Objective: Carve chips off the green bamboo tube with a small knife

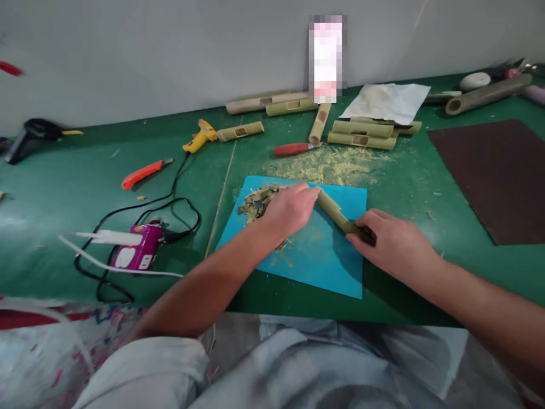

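A: Quick, grips?

B: Right hand (389, 233): thumb and fingers pinching the near end of the bamboo tube (334, 211). Left hand (293, 207): fingertips at the far end; contact side hidden, can't tell if it's pinching or just resting.

A: Tube's where?

B: Slanted between both hands, over the blue sheet (336, 272), notch in its side. Can't tell if it's touching the sheet.

A: Around it?

B: Chip pile (258, 204) just beside the left hand, on the sheet. Past the sheet's far edge, red-handled knife (292, 149) on the green bench (55, 187), near more cut tubes (361, 140).

A: Risks?

B: Round tube, so it could roll or twist if the right grip slackens. Cut edges might nick fingers near the notch. A left forearm sweep could scatter chips. Sheet looks loose, may slide if dragged. Knife's blade looks bare; a far reach could catch it.

A: Cord?

B: Black cord (131, 209) loops left, well apart from the tube. Low snag risk, I'd say.
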Motion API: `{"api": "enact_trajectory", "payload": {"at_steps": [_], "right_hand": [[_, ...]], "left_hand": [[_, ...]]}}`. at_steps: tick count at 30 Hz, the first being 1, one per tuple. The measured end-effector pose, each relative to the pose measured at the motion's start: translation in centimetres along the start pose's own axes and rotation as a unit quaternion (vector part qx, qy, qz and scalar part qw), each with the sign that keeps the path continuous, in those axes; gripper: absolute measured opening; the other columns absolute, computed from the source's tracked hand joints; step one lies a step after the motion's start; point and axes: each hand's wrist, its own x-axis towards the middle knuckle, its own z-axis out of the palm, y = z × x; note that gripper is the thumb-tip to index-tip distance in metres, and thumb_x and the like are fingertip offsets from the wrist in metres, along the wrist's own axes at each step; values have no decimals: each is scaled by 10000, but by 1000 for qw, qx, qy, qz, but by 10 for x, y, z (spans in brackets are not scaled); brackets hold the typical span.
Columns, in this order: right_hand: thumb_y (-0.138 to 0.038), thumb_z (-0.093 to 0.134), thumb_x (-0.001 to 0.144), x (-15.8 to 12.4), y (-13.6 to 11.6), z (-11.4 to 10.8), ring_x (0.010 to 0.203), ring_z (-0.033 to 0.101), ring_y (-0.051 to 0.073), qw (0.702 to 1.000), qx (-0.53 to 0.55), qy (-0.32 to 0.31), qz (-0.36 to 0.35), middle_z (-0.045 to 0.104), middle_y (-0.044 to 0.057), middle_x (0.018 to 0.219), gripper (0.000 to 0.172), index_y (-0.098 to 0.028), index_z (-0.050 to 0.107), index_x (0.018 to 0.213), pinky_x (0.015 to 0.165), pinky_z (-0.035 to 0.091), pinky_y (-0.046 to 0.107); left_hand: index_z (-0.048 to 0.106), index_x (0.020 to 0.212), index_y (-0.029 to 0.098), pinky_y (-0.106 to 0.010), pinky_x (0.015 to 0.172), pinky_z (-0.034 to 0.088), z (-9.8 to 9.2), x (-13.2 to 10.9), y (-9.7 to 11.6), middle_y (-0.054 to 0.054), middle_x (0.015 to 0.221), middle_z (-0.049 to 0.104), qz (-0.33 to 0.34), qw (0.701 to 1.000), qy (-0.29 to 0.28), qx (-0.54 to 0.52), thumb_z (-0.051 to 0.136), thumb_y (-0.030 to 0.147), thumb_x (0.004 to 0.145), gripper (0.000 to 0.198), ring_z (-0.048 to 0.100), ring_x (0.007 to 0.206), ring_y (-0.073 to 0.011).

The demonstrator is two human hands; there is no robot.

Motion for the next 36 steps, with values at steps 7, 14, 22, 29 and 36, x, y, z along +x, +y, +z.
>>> {"api": "enact_trajectory", "payload": {"at_steps": [7,14,22,29,36], "right_hand": [[-378,556,877,0,-1,-1,652,572,171,1000,-3,-6,5,646,37,846,174,-227,594,799,541,305,306],[-371,568,872,0,-2,-1,653,571,165,1000,0,-1,3,640,29,834,169,-220,609,810,545,304,303],[-378,578,873,0,-1,1,647,561,160,1000,-7,-2,6,635,27,831,174,-215,609,818,549,294,302],[-360,574,876,-1,-1,1,674,584,171,1000,-11,-3,1,641,33,857,164,-209,617,829,553,297,309],[-359,568,882,-1,-2,1,666,580,166,1000,-4,-8,0,633,25,834,159,-217,619,829,544,295,308]], "left_hand": [[676,1168,95,-311,703,567,3,-1,1,-118,917,697,15,999,7,-30,355,283,1057,388,681,812,-204],[677,1172,118,-296,741,575,2,2,-5,-110,962,715,27,998,19,-62,396,284,1055,347,685,854,-186],[675,1174,133,-294,722,564,1,-2,-2,-101,920,698,10,999,3,-42,374,291,1057,360,673,819,-182],[654,1219,116,-302,745,567,1,0,-2,-110,945,697,20,999,-18,-45,348,281,1059,383,682,857,-196],[655,1231,142,-297,723,565,2,-2,0,-97,927,691,17,999,-22,-46,349,287,1055,382,674,830,-191]]}}
